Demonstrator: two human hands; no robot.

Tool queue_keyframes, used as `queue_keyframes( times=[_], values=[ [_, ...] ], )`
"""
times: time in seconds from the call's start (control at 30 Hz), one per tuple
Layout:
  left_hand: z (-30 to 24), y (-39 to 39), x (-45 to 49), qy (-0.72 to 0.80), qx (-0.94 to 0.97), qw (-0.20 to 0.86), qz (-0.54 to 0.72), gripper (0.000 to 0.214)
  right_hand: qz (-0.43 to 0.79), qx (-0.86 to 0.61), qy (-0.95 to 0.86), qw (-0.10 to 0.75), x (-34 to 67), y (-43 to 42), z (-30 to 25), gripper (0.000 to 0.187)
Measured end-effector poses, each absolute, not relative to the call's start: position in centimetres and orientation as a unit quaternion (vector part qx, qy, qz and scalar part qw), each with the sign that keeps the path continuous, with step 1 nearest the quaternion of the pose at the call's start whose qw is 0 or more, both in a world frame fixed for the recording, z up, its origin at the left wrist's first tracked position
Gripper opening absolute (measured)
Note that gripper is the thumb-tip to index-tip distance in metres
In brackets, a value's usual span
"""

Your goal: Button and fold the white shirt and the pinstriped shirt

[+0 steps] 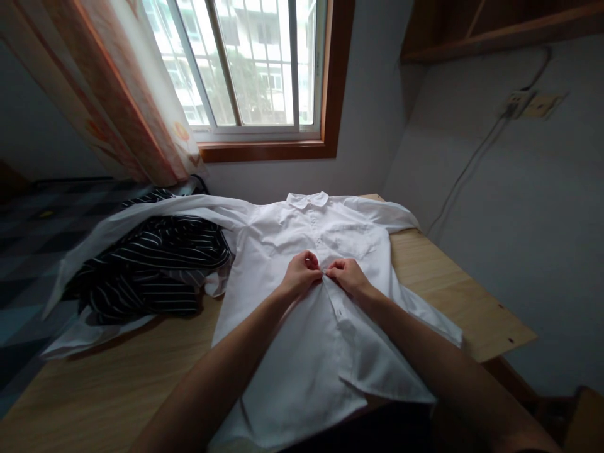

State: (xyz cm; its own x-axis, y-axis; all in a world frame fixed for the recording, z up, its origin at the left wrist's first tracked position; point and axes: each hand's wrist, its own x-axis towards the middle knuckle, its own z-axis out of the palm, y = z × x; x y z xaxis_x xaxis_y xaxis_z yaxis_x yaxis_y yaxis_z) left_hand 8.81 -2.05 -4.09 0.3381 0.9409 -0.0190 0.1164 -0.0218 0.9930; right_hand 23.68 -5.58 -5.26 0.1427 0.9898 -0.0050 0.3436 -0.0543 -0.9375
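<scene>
Across the middle of the head view, a white long-sleeved cotton-like shirt with a pointed collar lies front up, spread on a light-brown wooden tabletop, its collar at the far side and its hem at the near side. The person's 2 bare hands meet at the shirt's front opening, below the level of the chest pocket. The left hand grasps the shirt's front edge, thumb and index finger pinched together on the fabric. The right hand pinches the same front edge just beside it, the 2 sets of fingertips nearly touching; whether a button sits between them is too small to tell. Nearer than the hands, the 2 front panels overlap, their bottom corners apart at the near hem.

To the left, 1 white sleeve stretches over a crumpled heap of black cloth with thin white stripes. Farther left lies a dark checked cloth. At the far side stands a sliding window with a reddish-brown wooden frame, and left of it hangs a pale curtain with orange-brown bands. At the far right, a thin pale cable runs down the wall from a wall socket, below a brown wooden shelf.
</scene>
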Motion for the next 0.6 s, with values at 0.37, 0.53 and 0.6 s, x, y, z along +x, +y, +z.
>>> queue_keyframes(
  times=[0.37, 0.53, 0.6],
  values=[
    [-2.0, -2.9, 7.9, 0.467, 0.818, 0.224, 0.248, 0.017, 0.269, -0.6, -0.663, 0.357, 25.9, -7.8, -3.2, 0.02],
    [-1.1, -7.2, 5.5, 0.403, 0.899, 0.094, 0.141, 0.032, 0.137, -0.55, -0.8, 0.198, 28.6, -13.8, -3.9, 0.048],
    [-1.4, -9.0, 4.0, 0.341, 0.931, 0.093, 0.09, 0.056, 0.102, -0.56, -0.811, 0.134, 29.4, -15.1, -4.8, 0.056]
  ],
)
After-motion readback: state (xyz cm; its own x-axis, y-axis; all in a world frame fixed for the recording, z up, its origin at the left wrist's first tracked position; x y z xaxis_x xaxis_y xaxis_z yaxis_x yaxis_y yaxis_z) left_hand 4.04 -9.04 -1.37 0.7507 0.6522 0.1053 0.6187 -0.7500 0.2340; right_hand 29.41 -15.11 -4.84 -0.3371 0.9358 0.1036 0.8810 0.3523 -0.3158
